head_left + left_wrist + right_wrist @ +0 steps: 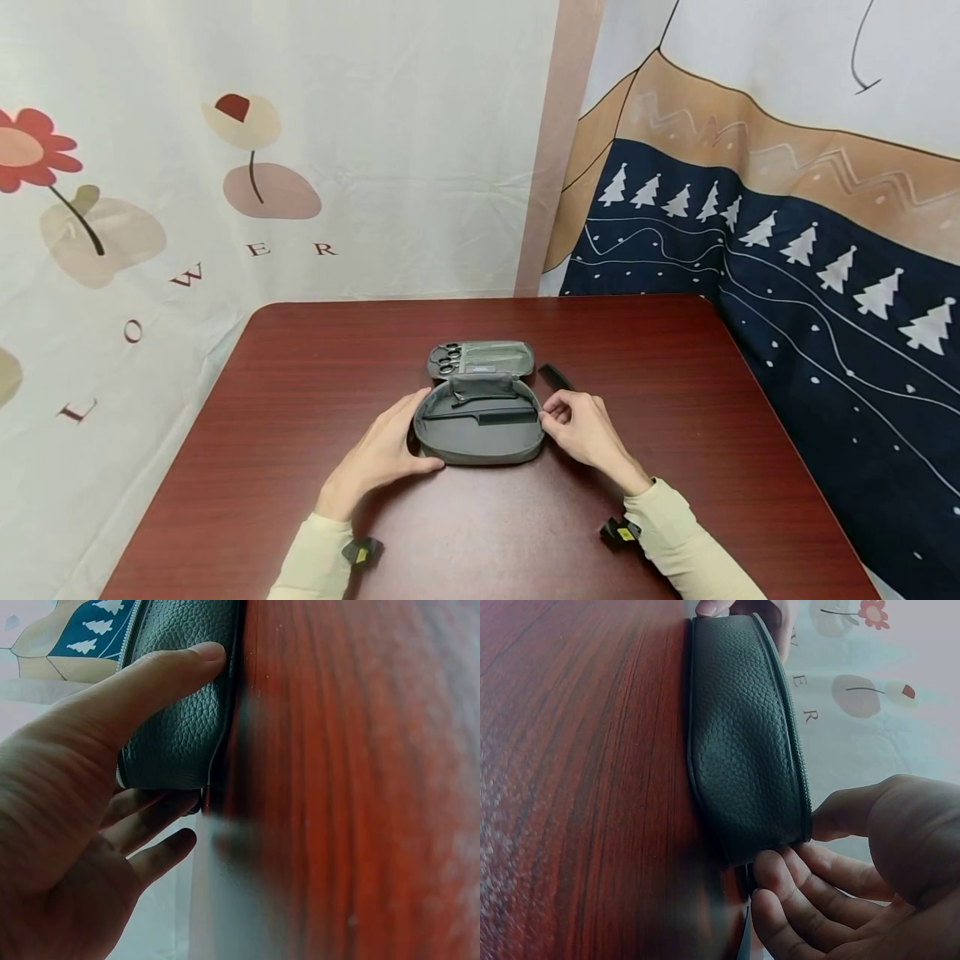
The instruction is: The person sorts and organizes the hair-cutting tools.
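Head view: a pale printed curtain [405, 125] and a tree-patterned curtain [795, 183] hang behind a reddish-brown table [315, 358]. On the table, toward the middle, stands an unzipped grey case [480, 455], its lid folded back away from the person. The left hand [378, 446] is spread round the case's left end, thumb along the near wall and fingers round the far side, holding it. The right hand [587, 429] has its fingers bent, thumb and forefinger nearly together, pinching the rim at the right end. A black comb [506, 416] lies across the case's inside. A dark, narrow object [555, 377], possibly a handle, lies just beyond the right hand. Smallest are the scissors [447, 358], held in the lid.
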Tool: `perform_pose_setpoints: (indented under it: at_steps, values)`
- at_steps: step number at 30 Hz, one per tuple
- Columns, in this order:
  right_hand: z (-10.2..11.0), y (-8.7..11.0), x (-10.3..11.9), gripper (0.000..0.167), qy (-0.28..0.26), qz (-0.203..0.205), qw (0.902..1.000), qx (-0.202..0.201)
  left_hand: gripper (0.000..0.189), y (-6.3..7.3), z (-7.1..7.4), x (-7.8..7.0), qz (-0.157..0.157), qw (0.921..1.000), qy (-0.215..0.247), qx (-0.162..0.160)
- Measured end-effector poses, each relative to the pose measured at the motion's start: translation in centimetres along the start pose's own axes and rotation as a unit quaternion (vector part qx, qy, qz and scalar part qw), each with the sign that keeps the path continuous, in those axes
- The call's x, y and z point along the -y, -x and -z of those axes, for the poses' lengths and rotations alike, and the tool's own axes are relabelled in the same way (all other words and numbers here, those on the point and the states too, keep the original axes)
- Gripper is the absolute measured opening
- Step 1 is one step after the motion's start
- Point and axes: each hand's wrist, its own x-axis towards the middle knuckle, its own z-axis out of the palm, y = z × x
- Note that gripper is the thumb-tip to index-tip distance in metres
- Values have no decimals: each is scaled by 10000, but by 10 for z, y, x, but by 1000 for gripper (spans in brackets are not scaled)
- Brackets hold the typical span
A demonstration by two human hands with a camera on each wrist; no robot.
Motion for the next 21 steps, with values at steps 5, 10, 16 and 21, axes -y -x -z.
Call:
perform_pose_setpoints:
  at_steps: [5,10,16,21]
  values:
    - [0,1,1,7,31,-13,10000,-12,113,-1,-1,0,-120,9999,-70,-59]
    - [0,2,1,8,80,-2,10000,-29,112,-1,-1,-1,-105,9999,-97,-14]
    - [3,2,1,6,102,149,9998,62,111,-2,0,-1,-74,9999,-82,24]
    - [11,4,1,12,-7,311,9989,341,111,-2,0,-1,-80,9999,-63,-12]
